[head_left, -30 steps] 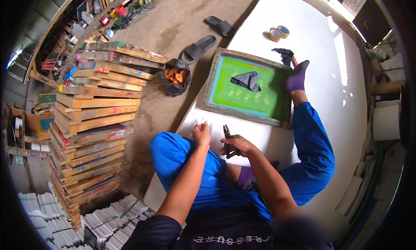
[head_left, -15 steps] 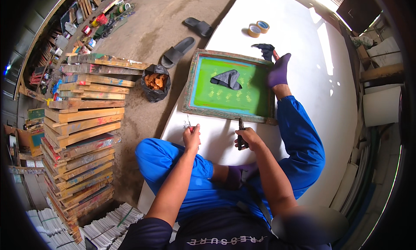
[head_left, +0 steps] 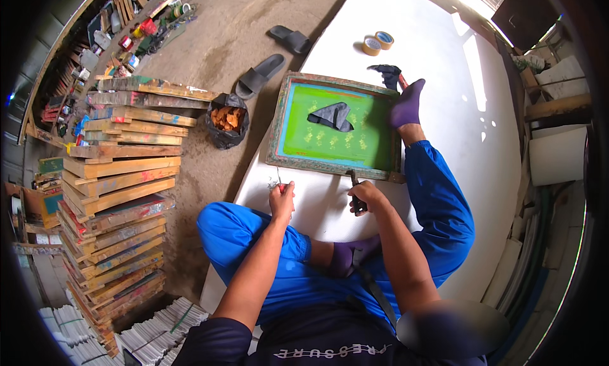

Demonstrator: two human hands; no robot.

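Think of a clock laid flat around the wooden frame (head_left: 276,122), with twelve on the side farthest from the person (head_left: 317,337) sitting here. The frame lies on the white board (head_left: 444,61), just ahead of both hands. Its inside is green with small pale yellow shapes, and a grey cloth (head_left: 331,117) lies near the middle.

The left hand (head_left: 281,201) is at seven o'clock, its fingers pinching a thin tool (head_left: 282,188) with a bit of red on it. The right hand (head_left: 365,196) is at five o'clock, curled around dark pliers (head_left: 353,176). Their tip is right by the frame's near edge, but I can't tell if they touch.

A foot (head_left: 407,106) in a purple sock is between two and three. Two tape rolls (head_left: 372,46) sit together at one. On the floor (head_left: 209,49), one black sandal (head_left: 292,40) is at eleven and another sandal (head_left: 252,80) at ten. A black bag (head_left: 229,139) of orange-brown bits (head_left: 227,118) stands at nine, and a tall pile of frames (head_left: 136,169) stands between eight and nine.
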